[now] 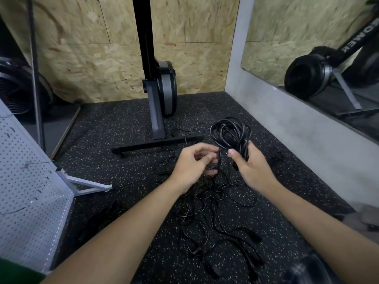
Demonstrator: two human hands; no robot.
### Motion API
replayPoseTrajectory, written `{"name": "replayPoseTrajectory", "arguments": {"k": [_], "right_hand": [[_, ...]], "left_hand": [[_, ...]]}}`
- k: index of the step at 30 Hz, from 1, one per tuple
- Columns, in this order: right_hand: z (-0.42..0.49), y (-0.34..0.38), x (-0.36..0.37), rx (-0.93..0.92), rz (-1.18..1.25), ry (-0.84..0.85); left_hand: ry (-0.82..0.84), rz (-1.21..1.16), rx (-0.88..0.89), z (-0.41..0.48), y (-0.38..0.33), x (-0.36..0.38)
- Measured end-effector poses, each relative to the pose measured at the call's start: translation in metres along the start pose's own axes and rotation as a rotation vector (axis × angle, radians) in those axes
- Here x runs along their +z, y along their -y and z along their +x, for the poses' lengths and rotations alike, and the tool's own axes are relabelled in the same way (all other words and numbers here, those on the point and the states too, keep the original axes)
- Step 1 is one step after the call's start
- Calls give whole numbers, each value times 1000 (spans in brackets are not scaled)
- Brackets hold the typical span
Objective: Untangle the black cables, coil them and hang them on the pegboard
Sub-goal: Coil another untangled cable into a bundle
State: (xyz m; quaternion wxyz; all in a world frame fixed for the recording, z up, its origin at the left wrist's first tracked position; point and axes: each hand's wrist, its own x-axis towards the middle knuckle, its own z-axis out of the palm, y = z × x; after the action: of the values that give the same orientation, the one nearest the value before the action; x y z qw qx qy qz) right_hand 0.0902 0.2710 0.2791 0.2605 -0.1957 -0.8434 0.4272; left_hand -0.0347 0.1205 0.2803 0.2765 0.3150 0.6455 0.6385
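Over tangled loose cables (215, 222) on speckled floor (123, 124), gripped coiled black bundle (229, 130) in right hand (252, 167); pinched a hanging strand (219, 160) with left hand (192, 165) just beside it; stood near pegboard (26, 181), at left.

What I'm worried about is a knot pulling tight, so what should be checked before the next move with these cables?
1. Grip on the coil: ok, the right hand holds its lower end.
2. Control of the strand: ok, the left hand pinches it just below the coil.
3. Strand free of the tangle: cannot tell, it drops out of sight behind the hands.
4. Loose cables gathered up: not ok, many lie tangled on the floor.
5. Pegboard nearby: ok, it stands at the left.
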Motion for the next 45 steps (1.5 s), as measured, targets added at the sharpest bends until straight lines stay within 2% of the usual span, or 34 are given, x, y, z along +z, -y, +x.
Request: {"name": "replayPoseTrajectory", "arguments": {"k": [3,6,8,11,15,20,24,27,29,32,35,37,40,45], "right_hand": [[0,3,7,-5,20,-12],[3,10,2,-30,7,-28],[3,16,-3,-48,7,-12],[1,23,-9,-79,-5,58],[-7,38,-10,-119,-20,197],[-9,44,-7,-150,-10,253],[-5,33,-8,-114,-60,181],[-1,24,-8,-26,-149,40],[2,19,-8,66,-124,-95],[6,13,-6,169,15,-204],[4,14,2,216,172,-176],[2,19,7,215,226,-155],[1,21,8,242,267,-142],[0,20,3,271,243,-39]], "left_hand": [[-40,-159,-5,-6,-18,18],[-284,-79,15,-2,-20,13],[-332,5,-24,4,-9,3],[-258,123,-77,10,8,-5],[-37,187,-76,18,20,-9],[196,505,-39,18,38,-8],[110,616,-3,18,49,-14],[7,488,17,16,43,-14],[-52,412,39,13,32,-8],[-8,326,99,7,19,5],[42,331,141,-4,8,22],[16,409,199,-10,5,28],[-12,558,276,-11,4,26],[97,806,292,-9,10,28]]}}
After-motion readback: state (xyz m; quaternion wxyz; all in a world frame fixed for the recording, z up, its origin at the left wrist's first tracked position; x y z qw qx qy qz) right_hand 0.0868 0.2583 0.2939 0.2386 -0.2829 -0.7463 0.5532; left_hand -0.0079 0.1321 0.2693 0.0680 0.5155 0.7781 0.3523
